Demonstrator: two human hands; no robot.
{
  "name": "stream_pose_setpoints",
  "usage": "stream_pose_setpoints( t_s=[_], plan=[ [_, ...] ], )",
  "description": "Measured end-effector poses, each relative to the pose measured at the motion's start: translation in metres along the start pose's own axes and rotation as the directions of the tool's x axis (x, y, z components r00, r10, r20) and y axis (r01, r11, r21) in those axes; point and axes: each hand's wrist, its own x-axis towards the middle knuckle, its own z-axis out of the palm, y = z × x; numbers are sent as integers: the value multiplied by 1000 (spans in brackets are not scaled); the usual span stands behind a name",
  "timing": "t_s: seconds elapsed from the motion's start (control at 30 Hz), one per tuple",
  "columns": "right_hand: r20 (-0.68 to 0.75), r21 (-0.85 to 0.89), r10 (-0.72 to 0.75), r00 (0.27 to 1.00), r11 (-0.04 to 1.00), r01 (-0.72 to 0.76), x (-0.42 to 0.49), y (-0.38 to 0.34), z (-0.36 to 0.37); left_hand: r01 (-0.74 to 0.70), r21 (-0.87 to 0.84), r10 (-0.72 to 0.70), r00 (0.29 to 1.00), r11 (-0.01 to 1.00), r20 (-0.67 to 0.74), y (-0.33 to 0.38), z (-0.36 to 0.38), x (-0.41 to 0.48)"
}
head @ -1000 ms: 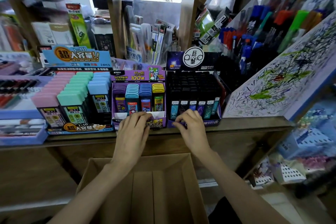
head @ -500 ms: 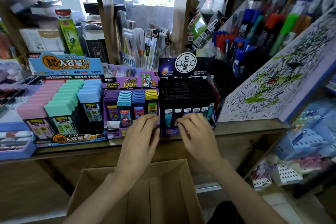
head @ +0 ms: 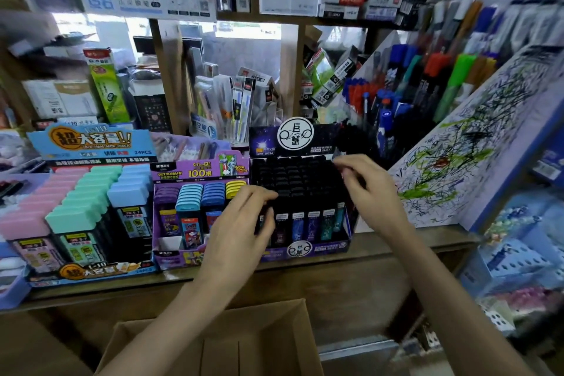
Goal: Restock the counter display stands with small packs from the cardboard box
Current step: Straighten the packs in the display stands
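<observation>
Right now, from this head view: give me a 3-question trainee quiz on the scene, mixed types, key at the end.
1. True or false: both hands are over the black display stand.
2. Multiple choice: which stand sits between the pastel-capped stand and the black one? A) a red stand B) the purple stand C) a wire basket
3. Short answer: where is the cardboard box relative to the counter?

Key
1. True: the left hand is at its front left packs, the right hand over its right side.
2. B.
3. Below and in front of it, open, near the person; no packs show in the visible part.
</observation>
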Motion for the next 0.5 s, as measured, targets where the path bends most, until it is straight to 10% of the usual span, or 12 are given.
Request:
stream_pose_setpoints(
  t_s=[0.2, 0.5],
  plan=[
    [550, -133, -173, 817, 948, 291, 60, -20, 34, -95, 224, 93, 995, 970, 17, -6, 5, 0],
    [644, -177, -185, 742, 908, 380, 77, -24, 72, -168, 288, 153, 986, 943, 72, -10, 5, 2]
  ],
)
